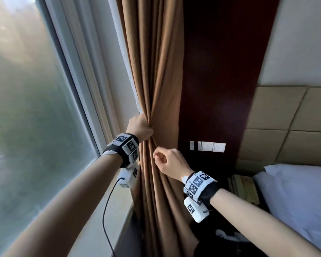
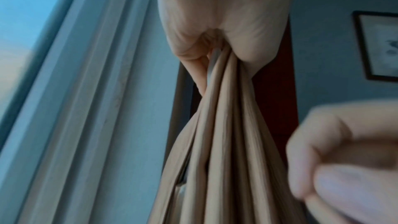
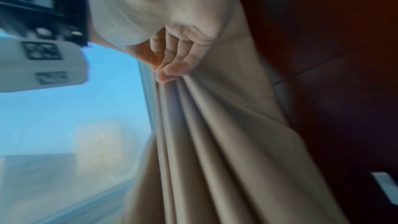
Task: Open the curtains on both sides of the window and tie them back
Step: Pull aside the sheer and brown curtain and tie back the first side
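A brown curtain [image 1: 156,71] hangs gathered at the right edge of the window [image 1: 26,108]. My left hand [image 1: 140,127] grips the bunched folds at mid height, with its fingers [image 3: 172,57] curled round the cloth [image 3: 215,142]. In the left wrist view the folds [image 2: 226,142] fan down out of that hand [image 2: 215,14]. My right hand [image 1: 165,160] hovers just below and to the right, fingers curled, its thumb close to the folds. Blurred in the left wrist view, this hand [image 2: 344,159] holds nothing I can see. No tie-back is in sight.
A dark wooden panel [image 1: 220,71] with white switches [image 1: 208,146] stands behind the curtain. To the right are a padded headboard [image 1: 285,117] and a bed with white linen [image 1: 295,201]. A pale sill [image 1: 100,229] runs below the window. A framed picture [image 2: 379,47] hangs on the wall.
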The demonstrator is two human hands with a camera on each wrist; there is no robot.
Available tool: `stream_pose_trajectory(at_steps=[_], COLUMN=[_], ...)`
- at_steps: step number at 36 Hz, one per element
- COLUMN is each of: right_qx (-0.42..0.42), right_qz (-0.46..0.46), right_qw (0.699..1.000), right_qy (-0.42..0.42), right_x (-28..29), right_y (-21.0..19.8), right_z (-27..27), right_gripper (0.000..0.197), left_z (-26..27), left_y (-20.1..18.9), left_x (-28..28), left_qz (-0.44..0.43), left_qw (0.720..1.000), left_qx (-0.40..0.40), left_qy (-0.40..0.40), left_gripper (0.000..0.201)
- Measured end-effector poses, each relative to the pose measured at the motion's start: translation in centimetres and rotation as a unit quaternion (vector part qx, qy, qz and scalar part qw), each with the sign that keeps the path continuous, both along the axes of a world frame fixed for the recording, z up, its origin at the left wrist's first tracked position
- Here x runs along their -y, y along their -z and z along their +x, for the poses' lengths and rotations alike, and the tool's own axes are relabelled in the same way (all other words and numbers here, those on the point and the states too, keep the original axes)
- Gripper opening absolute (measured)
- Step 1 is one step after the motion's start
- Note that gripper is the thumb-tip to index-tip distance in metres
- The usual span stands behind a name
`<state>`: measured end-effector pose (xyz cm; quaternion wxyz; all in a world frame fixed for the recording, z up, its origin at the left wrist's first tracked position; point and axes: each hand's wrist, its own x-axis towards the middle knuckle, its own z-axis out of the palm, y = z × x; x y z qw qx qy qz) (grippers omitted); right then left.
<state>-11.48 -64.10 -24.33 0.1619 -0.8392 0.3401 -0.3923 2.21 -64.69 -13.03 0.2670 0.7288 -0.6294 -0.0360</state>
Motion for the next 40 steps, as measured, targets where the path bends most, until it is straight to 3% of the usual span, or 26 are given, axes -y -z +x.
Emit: stream_pose_trajectory(at_steps=[3,8,10,12,14,16,19,22,23,25,27,29,31,34,37,38,40], right_qx=[0.062,0.137,0.155,0.145,0.123,0.147,0.246,0.270,0.259,0.218,0.161,0.122,0.150,0.226,0.160,0.132,0.107], right_qz=[-0.024,0.031,0.082,0.179,0.279,0.349,0.417,0.468,0.469,0.408,0.312,0.260,0.252,0.350,0.413,0.408,0.416], right_qw=[0.998,0.978,0.962,0.945,0.928,0.913,0.872,0.840,0.843,0.884,0.929,0.945,0.934,0.894,0.889,0.896,0.897], right_qy=[0.015,0.154,0.208,0.232,0.213,0.151,0.072,0.038,0.036,0.069,0.116,0.159,0.203,0.166,0.119,0.114,0.104], right_x=[0.0,3.3,5.5,8.3,10.5,12.0,14.1,16.0,16.1,15.6,15.3,15.3,15.8,15.9,14.7,14.4,14.1], right_y=[-0.6,-0.6,-0.6,-0.4,-0.6,-1.3,-1.8,-0.7,-0.4,-0.5,-0.4,-0.1,0.8,1.7,2.2,2.4,2.8], right_z=[0.6,-0.9,-2.5,-4.3,-5.7,-6.2,-5.5,-3.4,-2.6,-1.7,-1.6,-2.2,-3.2,-5.4,-7.0,-7.3,-7.6], right_gripper=[0.006,0.009,0.010,0.031,0.062,0.079,0.079,0.066,0.056,0.038,0.033,0.032,0.032,0.034,0.021,0.023,0.048], left_z=[-0.4,-0.6,-0.4,0.0,0.3,0.6,1.0,1.0,1.0,0.9,0.9,1.0,0.9,0.9,0.6,0.5,0.0], left_y=[-0.3,-0.3,-0.3,-0.3,-0.3,-0.2,-0.1,0.0,0.0,0.0,0.2,0.3,0.3,0.3,0.2,0.2,0.3], left_x=[0.2,0.2,0.2,0.2,0.0,0.0,-0.2,-0.3,-0.4,-0.3,-0.1,0.1,0.3,0.5,0.7,0.7,0.8], left_qz=[0.001,-0.003,-0.002,-0.005,-0.008,-0.010,-0.012,-0.007,-0.007,-0.005,-0.003,-0.004,-0.002,0.002,-0.003,-0.005,-0.008], left_qw=[1.000,0.999,0.999,0.999,0.999,0.999,0.999,0.999,0.999,0.999,1.000,1.000,1.000,1.000,1.000,1.000,0.999], left_qx=[0.020,0.017,0.012,0.005,-0.009,-0.024,-0.038,-0.036,-0.035,-0.028,-0.022,-0.009,0.001,0.004,-0.008,-0.014,-0.027], left_qy=[0.023,0.035,0.036,0.037,0.032,0.028,0.023,0.014,0.014,0.015,0.010,0.000,-0.009,-0.010,-0.002,0.004,0.016], left_gripper=[0.020,0.024,0.029,0.031,0.033,0.035,0.034,0.033,0.032,0.032,0.030,0.026,0.022,0.023,0.028,0.029,0.030])
